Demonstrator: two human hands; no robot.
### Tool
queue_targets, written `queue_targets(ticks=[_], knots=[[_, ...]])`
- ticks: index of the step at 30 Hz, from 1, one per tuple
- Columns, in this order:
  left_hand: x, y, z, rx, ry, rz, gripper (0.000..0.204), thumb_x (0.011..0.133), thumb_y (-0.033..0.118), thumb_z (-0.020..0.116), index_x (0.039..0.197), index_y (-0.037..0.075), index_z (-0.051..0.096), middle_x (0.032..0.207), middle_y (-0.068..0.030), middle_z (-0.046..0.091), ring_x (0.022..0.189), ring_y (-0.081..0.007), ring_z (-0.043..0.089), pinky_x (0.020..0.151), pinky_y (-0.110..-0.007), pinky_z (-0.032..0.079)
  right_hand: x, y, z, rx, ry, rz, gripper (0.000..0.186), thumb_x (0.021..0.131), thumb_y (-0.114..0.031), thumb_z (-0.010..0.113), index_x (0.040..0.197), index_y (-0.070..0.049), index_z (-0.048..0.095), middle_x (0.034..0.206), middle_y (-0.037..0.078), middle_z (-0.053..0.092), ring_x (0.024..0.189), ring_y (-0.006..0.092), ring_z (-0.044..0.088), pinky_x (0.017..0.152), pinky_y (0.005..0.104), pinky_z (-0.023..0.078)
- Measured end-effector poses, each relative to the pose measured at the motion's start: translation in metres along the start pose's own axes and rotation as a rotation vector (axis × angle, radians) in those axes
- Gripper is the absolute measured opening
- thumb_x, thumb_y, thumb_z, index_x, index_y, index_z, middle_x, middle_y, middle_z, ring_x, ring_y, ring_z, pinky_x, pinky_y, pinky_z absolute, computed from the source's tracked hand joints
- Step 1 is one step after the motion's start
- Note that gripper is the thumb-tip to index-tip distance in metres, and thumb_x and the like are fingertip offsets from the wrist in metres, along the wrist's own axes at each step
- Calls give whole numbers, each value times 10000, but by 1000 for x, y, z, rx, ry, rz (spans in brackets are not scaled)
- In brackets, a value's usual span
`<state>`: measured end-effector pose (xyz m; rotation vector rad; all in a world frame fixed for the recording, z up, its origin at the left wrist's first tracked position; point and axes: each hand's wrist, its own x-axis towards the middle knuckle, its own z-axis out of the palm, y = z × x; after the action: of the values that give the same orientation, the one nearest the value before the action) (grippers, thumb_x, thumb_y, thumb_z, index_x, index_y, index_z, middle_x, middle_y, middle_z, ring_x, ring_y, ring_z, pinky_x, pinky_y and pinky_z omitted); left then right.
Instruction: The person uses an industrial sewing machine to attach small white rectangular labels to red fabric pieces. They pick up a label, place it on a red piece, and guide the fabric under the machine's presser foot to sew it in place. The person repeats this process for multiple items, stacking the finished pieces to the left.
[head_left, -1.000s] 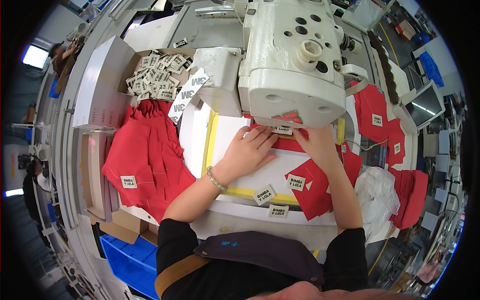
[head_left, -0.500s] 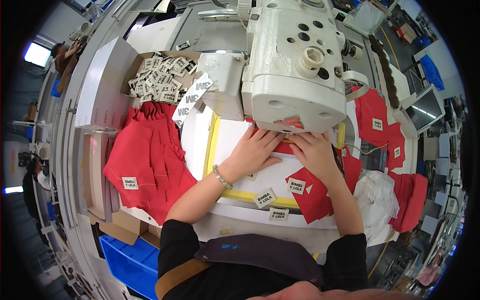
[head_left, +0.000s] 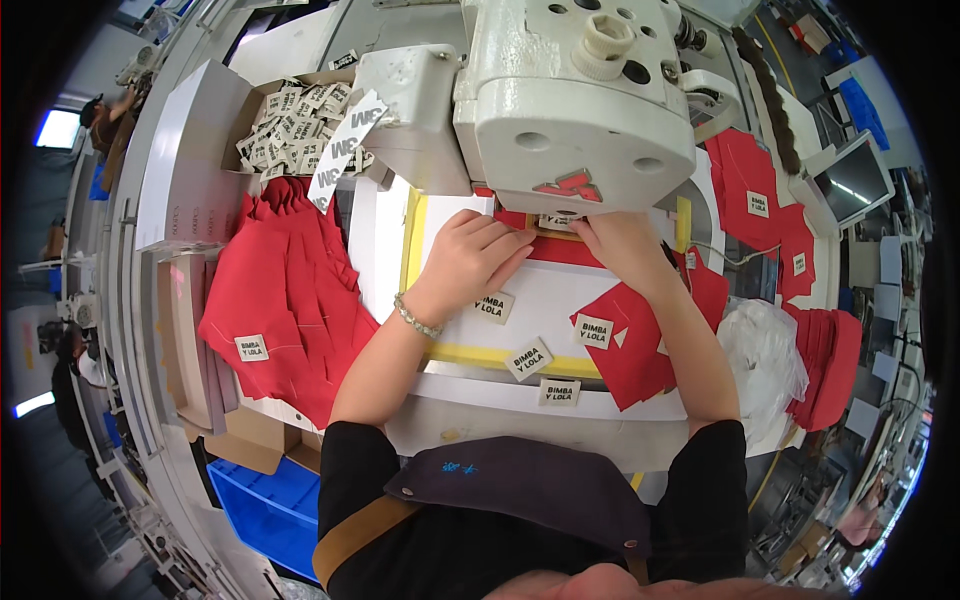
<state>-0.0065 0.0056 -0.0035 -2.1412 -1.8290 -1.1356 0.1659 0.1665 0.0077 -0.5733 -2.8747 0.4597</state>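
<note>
A white label [head_left: 557, 222] with dark print shows under the sewing machine head [head_left: 590, 150], within a thin brownish frame. Red fabric [head_left: 568, 251] lies beneath it. My left hand [head_left: 472, 258] is at the label's left side, fingers pressed together and bent, tips against the frame's edge. At the right side, my right hand [head_left: 628, 252] has its thumb by the frame; its other fingers are partly hidden by the machine head. What either hand pinches is too small to make out. A loose label [head_left: 493, 306] lies just below my left hand, partly covered.
Stacked red pieces [head_left: 285, 310] lie left, below a box of labels [head_left: 295, 125]. A red piece with a label [head_left: 630, 345] is near my right forearm. Two loose labels lie near the front edge, one a white label [head_left: 529, 358]. A plastic bag [head_left: 760, 365] sits right.
My hands, earlier flat with fingertips under the machine head, have drawn apart and curled, so the label between them now shows. The whole view has shifted slightly.
</note>
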Motion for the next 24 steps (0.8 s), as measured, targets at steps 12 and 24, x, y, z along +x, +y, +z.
queue_targets(ticks=[12,24], knots=[[-3,-8,1,-129,130,-149,87,778,81,739,861,62,721,677,-53,657,546,-208,571,541,-319,448,-69,-62,-19,369,-117,43,285,697,-178,797,905,-79,628,1055,34,534,1018,243,512,882,384,354],[3,1,-3,-191,54,-153,61,793,72,725,852,60,730,689,-58,675,572,-217,630,566,-322,504,-142,-83,-17,174,-187,16,362,643,-219,833,897,-110,599,1084,45,507,1021,217,507,822,381,342]])
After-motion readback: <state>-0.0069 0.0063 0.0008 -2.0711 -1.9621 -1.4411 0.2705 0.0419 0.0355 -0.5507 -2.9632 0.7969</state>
